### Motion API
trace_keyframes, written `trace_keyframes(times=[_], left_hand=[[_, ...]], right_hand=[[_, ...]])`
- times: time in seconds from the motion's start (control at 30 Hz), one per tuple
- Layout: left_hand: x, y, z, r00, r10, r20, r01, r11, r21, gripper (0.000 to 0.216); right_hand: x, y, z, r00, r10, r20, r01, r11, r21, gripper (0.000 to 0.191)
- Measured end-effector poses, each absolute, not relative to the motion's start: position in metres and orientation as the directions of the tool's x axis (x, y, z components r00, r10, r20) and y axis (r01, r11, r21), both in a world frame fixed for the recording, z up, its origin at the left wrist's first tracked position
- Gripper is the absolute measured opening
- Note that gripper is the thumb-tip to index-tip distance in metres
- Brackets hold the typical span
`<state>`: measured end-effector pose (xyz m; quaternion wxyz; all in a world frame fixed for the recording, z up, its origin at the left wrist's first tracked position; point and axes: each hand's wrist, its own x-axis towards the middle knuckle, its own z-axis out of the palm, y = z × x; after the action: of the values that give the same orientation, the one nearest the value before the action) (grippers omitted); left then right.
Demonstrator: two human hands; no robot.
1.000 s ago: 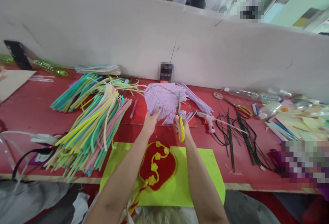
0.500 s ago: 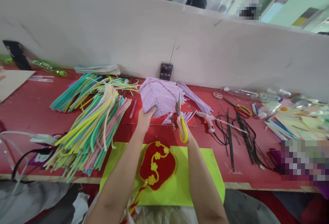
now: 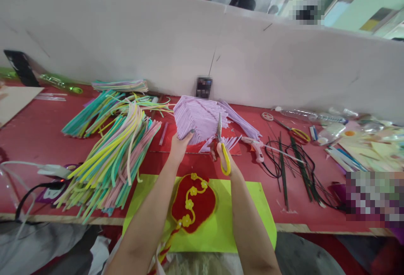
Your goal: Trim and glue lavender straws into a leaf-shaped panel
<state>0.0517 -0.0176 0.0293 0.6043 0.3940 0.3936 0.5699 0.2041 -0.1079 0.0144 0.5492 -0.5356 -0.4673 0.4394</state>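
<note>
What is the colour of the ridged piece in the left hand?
The ridged piece in the left hand is light purple, seen best in the head view.

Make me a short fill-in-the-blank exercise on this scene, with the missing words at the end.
1. The scissors in the right hand have ____ handles.
2. The ____ of the left hand lies over the light purple piece.
3. The red shape bears a curving yellow trim with small yellow ____.
4. The pink glue gun lies to the ____ of the right hand, from the person's view.

Missing words: yellow; thumb; flowers; right.
</note>
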Motion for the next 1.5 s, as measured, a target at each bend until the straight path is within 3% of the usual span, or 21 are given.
trace_keyframes(times=[0.73,1.1,1.5], left_hand=[[0.050,-0.014,0.024,0.019,1.000,-0.005,-0.364,0.011,0.931,0.045],[0.051,-0.025,0.041,0.019,1.000,-0.011,-0.257,0.015,0.966,0.039],[0.052,-0.019,0.034,0.055,0.998,-0.033,-0.369,0.051,0.928,0.042]], right_hand=[[0.203,-0.109,0.020,0.174,0.984,0.038,0.013,0.037,-0.999,0.057],[0.203,-0.109,0.020,0.169,0.986,0.015,-0.019,0.018,-1.000,0.059],[0.203,-0.109,0.021,0.186,0.983,0.009,0.012,0.007,-1.000,0.060]])
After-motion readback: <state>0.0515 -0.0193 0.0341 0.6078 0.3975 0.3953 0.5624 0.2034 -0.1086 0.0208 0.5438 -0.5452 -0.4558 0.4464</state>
